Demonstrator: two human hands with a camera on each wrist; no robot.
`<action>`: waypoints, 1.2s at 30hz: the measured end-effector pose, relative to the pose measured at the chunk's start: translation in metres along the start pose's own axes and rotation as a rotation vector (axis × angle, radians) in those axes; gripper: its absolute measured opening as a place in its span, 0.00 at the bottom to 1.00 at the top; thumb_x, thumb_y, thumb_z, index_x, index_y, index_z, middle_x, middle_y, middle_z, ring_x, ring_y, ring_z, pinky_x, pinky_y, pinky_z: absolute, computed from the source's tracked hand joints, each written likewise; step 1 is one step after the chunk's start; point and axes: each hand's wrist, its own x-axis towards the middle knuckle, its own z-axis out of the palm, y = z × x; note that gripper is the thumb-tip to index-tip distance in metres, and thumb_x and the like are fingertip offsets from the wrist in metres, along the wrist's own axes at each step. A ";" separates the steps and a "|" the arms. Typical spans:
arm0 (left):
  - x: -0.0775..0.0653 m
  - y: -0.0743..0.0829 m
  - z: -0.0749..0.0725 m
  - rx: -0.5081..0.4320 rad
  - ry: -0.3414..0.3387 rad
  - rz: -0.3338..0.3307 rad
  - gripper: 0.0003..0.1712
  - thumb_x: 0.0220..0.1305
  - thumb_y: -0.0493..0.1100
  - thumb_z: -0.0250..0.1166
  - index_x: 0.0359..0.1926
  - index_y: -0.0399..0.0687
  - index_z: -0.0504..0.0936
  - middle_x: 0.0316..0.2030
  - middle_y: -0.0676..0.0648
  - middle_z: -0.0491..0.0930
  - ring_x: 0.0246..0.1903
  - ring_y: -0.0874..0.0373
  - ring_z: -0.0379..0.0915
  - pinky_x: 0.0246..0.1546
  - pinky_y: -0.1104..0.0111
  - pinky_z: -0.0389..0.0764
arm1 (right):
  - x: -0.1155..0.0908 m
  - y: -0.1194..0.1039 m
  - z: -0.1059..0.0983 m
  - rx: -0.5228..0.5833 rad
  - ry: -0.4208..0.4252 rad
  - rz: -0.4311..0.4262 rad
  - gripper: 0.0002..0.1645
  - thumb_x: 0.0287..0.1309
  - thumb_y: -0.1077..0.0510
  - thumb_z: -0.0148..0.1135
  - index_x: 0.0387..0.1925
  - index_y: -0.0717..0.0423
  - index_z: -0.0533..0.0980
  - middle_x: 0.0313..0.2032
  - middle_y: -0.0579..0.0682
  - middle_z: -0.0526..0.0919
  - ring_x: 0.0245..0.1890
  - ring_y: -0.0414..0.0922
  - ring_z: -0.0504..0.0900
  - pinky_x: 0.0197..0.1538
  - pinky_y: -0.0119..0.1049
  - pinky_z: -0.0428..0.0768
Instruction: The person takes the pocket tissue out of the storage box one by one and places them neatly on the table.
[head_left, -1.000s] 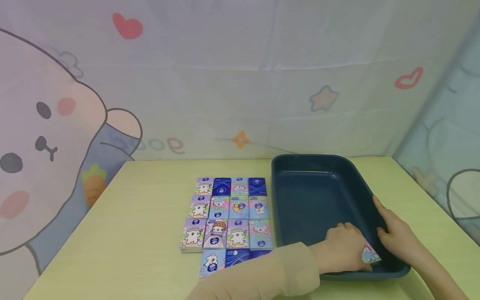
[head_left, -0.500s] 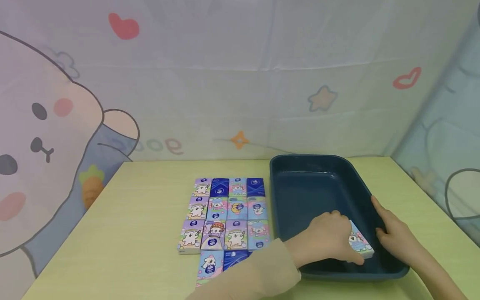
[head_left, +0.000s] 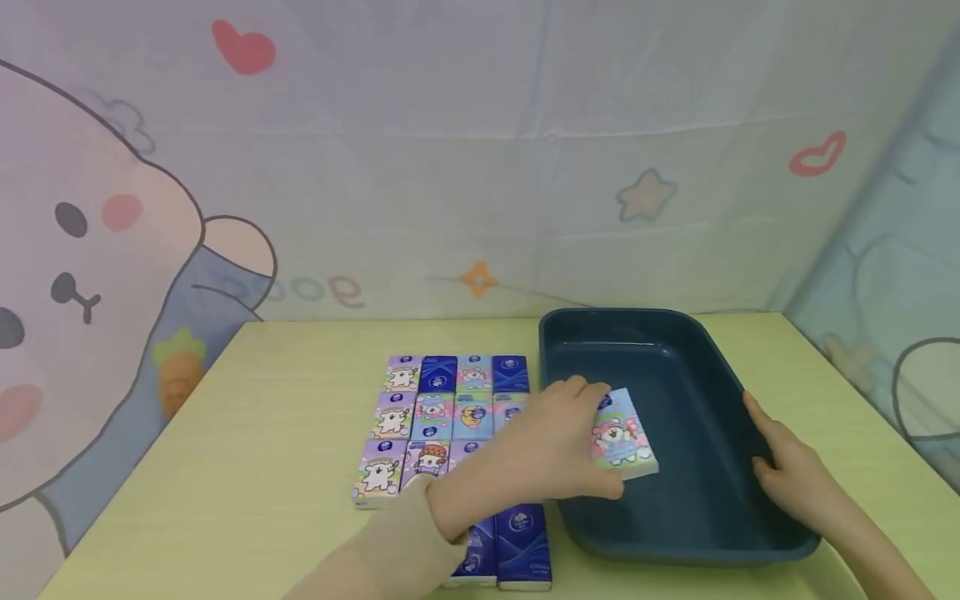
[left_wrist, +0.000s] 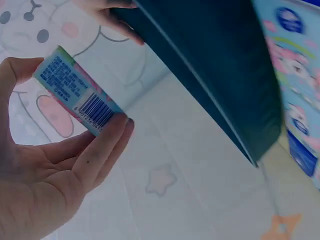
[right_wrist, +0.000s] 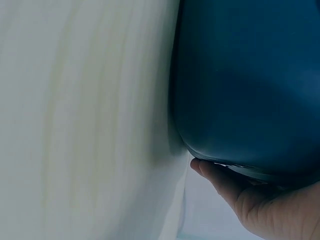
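My left hand (head_left: 558, 442) pinches a small tissue pack (head_left: 624, 437) with a cartoon dog on a pink and blue wrapper, over the left side of a dark blue plastic tub (head_left: 675, 375). The left wrist view shows the pack's narrow barcode side (left_wrist: 80, 92) between thumb and fingers. At the tub's right side, my right hand (head_left: 791, 475) grips the rim, thumb inside and fingers along the outer wall. Left of the tub, tissue packs (head_left: 472, 417) lie flat in tight rows, some dark blue, others with cartoon prints. My left forearm hides part of the front rows.
Two dark blue packs (head_left: 522, 546) lie at the front of the rows, near the tub's left front corner. The pale yellow tabletop (head_left: 285, 450) extends left of the packs. A printed cloth (head_left: 420, 167) hangs behind the table.
My left hand has lifted the tissue pack from the tub's front right corner and carried it left and up toward the tub's left side. The right hand stays on the rim.
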 end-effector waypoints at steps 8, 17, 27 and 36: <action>-0.035 -0.029 0.001 -0.088 0.004 -0.002 0.51 0.41 0.56 0.73 0.67 0.44 0.65 0.58 0.49 0.71 0.49 0.61 0.69 0.56 0.70 0.76 | 0.001 0.001 -0.001 0.000 -0.004 0.003 0.55 0.49 0.76 0.52 0.75 0.61 0.38 0.60 0.82 0.60 0.57 0.79 0.61 0.52 0.70 0.66; -0.086 -0.070 0.006 -0.208 -0.006 -0.081 0.48 0.42 0.50 0.72 0.66 0.47 0.65 0.56 0.54 0.68 0.42 0.62 0.68 0.41 0.74 0.77 | 0.001 -0.002 -0.003 0.023 -0.035 0.020 0.53 0.51 0.76 0.51 0.74 0.63 0.37 0.62 0.82 0.58 0.59 0.78 0.59 0.54 0.71 0.65; -0.133 -0.110 0.013 -0.290 -0.061 -0.170 0.49 0.41 0.46 0.73 0.67 0.51 0.63 0.59 0.58 0.64 0.54 0.60 0.66 0.52 0.66 0.79 | -0.001 -0.005 -0.004 0.022 -0.041 0.025 0.54 0.51 0.76 0.51 0.74 0.63 0.37 0.61 0.82 0.58 0.59 0.78 0.60 0.54 0.71 0.65; -0.157 -0.131 0.016 -0.278 -0.135 -0.251 0.50 0.40 0.51 0.75 0.66 0.58 0.63 0.61 0.58 0.62 0.55 0.58 0.65 0.52 0.64 0.79 | -0.001 -0.004 -0.006 0.021 -0.061 0.041 0.53 0.52 0.76 0.51 0.74 0.62 0.36 0.63 0.82 0.57 0.60 0.78 0.59 0.55 0.71 0.65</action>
